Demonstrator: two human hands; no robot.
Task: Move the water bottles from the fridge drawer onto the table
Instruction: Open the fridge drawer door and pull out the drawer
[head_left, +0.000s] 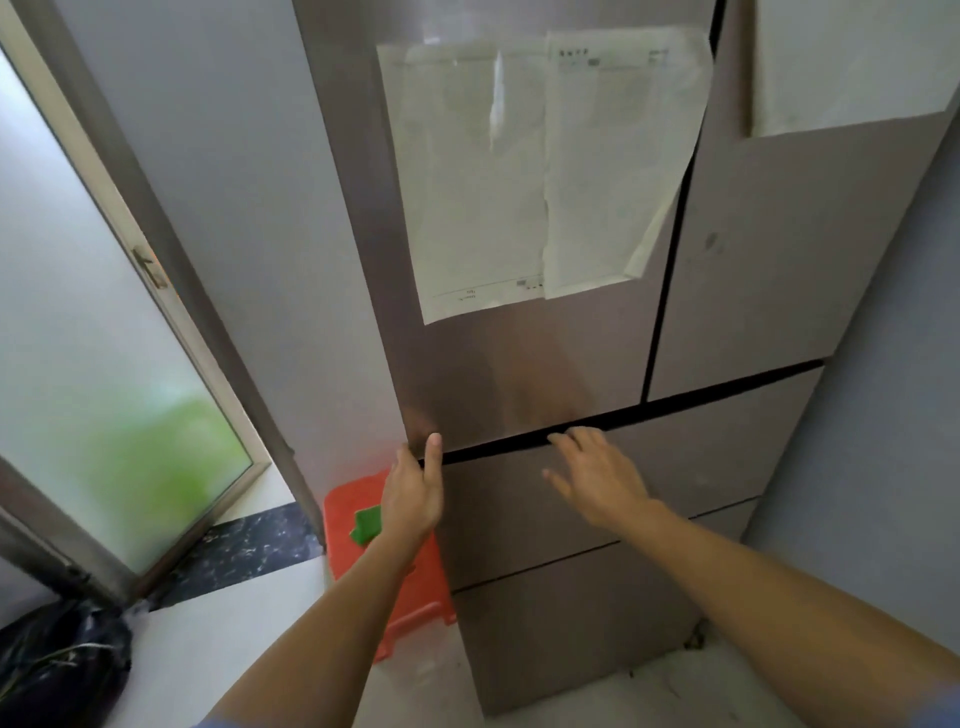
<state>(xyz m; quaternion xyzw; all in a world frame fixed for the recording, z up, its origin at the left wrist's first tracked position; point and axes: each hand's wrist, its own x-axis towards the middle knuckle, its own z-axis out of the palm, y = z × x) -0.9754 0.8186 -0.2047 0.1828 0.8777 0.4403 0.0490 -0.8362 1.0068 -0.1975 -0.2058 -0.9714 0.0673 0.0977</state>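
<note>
Head view, fridge drawer (597, 499): shut, centre-right of the frame, just under the dark seam (701, 397) below the upper doors (779, 260). That seam is the likely finger-hold for pulling the drawer out.
Head view, left hand (413, 499): lower centre, fingers straight and unclenched, holding nothing. The index tip lies at the seam's left end, at the fridge's corner, seemingly feeling for the drawer's top edge.
Head view, right hand (597, 478): just right of the left hand, fingers spread and relaxed, gripping nothing. The tips reach the seam, but I cannot tell whether they hook into it.
Head view, water bottles: not visible, presumably behind the shut drawer front.
Head view, table: out of frame.
Head view, lower drawer (571, 623): bottom centre, shut, no hand on it.
Head view, papers (519, 171): upper centre, stuck flat on an upper door, well above both hands.
Head view, red stool (353, 551): lower centre-left, beside the fridge, partly behind the left wrist, with a green item (368, 525) on it.
</note>
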